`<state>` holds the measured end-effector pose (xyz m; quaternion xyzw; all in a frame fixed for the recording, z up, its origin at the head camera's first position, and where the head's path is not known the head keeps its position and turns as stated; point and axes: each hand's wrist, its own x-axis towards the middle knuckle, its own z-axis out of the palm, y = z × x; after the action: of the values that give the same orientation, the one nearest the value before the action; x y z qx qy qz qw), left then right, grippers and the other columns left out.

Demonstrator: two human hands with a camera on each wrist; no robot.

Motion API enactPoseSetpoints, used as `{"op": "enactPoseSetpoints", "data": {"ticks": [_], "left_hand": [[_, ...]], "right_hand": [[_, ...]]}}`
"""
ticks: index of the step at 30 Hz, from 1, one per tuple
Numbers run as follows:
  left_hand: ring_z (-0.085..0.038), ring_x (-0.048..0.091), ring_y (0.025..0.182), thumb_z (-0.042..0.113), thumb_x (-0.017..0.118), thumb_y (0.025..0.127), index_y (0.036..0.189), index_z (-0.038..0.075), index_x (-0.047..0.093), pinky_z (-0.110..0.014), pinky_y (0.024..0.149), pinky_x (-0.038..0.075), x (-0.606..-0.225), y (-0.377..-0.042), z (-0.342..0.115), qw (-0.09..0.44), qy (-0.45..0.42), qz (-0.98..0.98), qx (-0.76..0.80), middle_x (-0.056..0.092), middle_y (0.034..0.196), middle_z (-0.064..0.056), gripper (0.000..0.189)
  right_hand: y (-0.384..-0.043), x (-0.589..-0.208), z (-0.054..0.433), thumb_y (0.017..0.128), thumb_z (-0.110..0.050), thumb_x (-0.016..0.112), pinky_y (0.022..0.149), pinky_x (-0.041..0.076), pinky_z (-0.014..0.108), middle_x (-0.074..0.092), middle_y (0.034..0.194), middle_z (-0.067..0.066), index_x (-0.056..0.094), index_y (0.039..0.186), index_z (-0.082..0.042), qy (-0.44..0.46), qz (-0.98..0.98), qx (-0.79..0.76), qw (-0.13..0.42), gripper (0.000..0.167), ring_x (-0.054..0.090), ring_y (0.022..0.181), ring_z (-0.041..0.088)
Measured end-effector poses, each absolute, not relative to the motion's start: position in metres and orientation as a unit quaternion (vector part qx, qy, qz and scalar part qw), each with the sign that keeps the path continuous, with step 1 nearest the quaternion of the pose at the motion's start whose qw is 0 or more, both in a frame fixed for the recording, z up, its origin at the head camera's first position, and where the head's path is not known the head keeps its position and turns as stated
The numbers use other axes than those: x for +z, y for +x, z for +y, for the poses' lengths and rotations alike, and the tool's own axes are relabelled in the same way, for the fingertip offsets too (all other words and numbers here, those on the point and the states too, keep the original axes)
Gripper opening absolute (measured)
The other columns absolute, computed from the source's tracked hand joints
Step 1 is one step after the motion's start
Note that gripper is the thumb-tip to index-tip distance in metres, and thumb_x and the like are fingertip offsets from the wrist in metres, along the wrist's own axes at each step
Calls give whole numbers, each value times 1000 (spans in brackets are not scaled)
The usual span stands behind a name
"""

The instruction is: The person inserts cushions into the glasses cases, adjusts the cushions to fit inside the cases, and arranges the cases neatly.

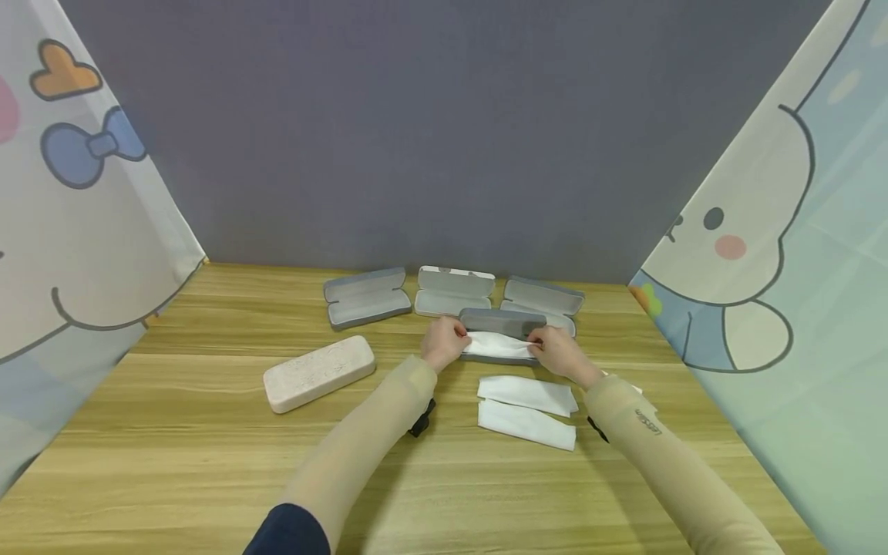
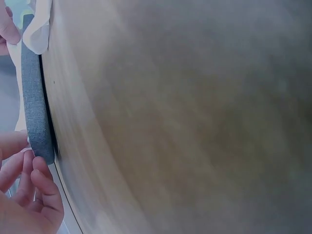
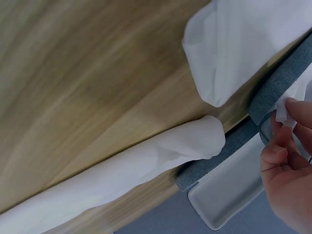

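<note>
A grey glasses case (image 1: 502,319) stands with its lid up in the middle of the table, and a folded white cloth (image 1: 498,345) lies along it. At the cloth's left end, my left hand (image 1: 444,343) pinches it between thumb and fingers. My right hand (image 1: 560,353) pinches the opposite end, and the right wrist view shows that cloth tip (image 3: 282,113) between thumb and fingers. In the left wrist view the case's grey outer wall (image 2: 37,102) runs between both hands; most of the cloth is hidden behind it.
Behind stand three more open glasses cases: left (image 1: 368,299), middle (image 1: 454,299) and right (image 1: 544,295). A closed pale case (image 1: 319,372) lies at left. Two folded white cloths, upper (image 1: 527,391) and lower (image 1: 527,424), lie in front; another white piece (image 1: 633,386) is partly behind my right arm.
</note>
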<state>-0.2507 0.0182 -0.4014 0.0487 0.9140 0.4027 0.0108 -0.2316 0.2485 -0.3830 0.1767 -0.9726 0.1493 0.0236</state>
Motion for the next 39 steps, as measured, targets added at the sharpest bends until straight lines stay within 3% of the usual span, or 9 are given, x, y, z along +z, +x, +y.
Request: {"op": "enactPoseSetpoints", "data": {"ticks": [13, 24, 39], "left_hand": [[-23, 66, 86, 16, 68, 88, 94, 8, 75, -33, 67, 52, -404, -253, 17, 9, 50, 922, 383, 72, 100, -9, 12], [-21, 63, 81, 15, 67, 88, 92, 8, 74, -33, 65, 48, -405, -254, 19, 14, 40, 928, 371, 71, 100, -9, 11], [-21, 66, 89, 17, 66, 89, 103, 10, 73, -34, 69, 52, -407, -251, 19, 10, 41, 927, 373, 71, 109, -6, 17]], "right_hand": [[-232, -393, 248, 90, -6, 62, 71, 53, 37, 67, 91, 14, 69, 97, 2, 183, -974, 134, 21, 13, 61, 81, 23], [-229, -392, 244, 89, -7, 64, 74, 53, 38, 66, 91, 15, 69, 97, 2, 172, -977, 127, 24, 13, 60, 84, 25], [-228, -394, 246, 91, -10, 63, 74, 53, 40, 70, 92, 14, 71, 101, 1, 147, -978, 143, 37, 17, 59, 86, 27]]}}
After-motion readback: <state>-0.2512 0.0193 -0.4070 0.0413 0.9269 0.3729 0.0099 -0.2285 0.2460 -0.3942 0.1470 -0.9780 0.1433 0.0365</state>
